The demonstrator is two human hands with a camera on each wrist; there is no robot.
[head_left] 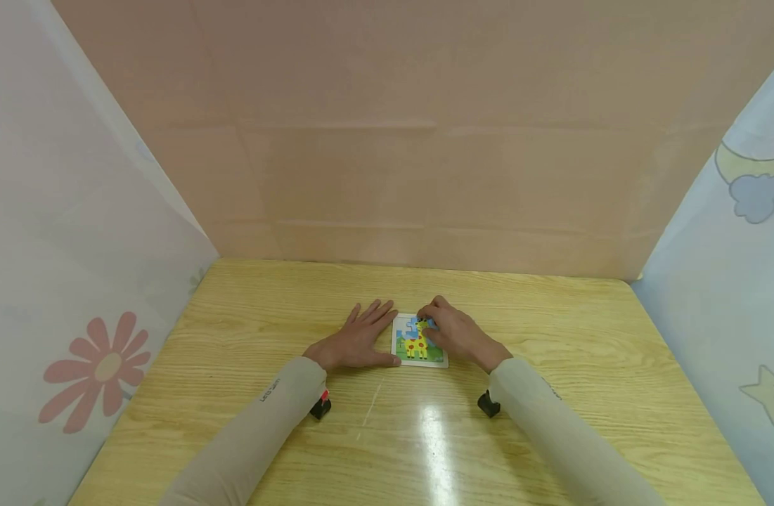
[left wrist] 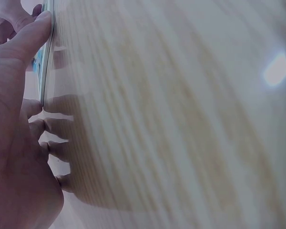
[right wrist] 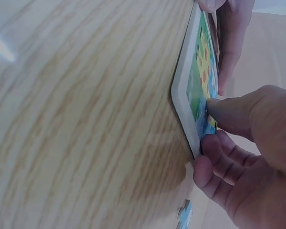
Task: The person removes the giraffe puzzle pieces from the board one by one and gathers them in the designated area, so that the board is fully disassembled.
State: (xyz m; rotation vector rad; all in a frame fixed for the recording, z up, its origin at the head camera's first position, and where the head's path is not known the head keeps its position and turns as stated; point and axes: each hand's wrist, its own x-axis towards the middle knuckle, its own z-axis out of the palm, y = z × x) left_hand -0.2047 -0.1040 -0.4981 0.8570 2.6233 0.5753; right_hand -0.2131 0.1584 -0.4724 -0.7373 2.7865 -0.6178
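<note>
A small giraffe jigsaw puzzle lies in a white-rimmed tray on the table, with a pale gap at its upper left. My left hand rests beside it, fingers spread straight, the thumb touching the tray's near left corner. My right hand reaches over the tray's far right part with bent fingers. In the right wrist view its thumb and curled fingers pinch a blue puzzle piece at the tray; the fingers partly hide this piece.
A loose blue puzzle piece lies on the wooden table beyond the right hand. A brown panel stands along the far edge, with printed sheets at the left and right.
</note>
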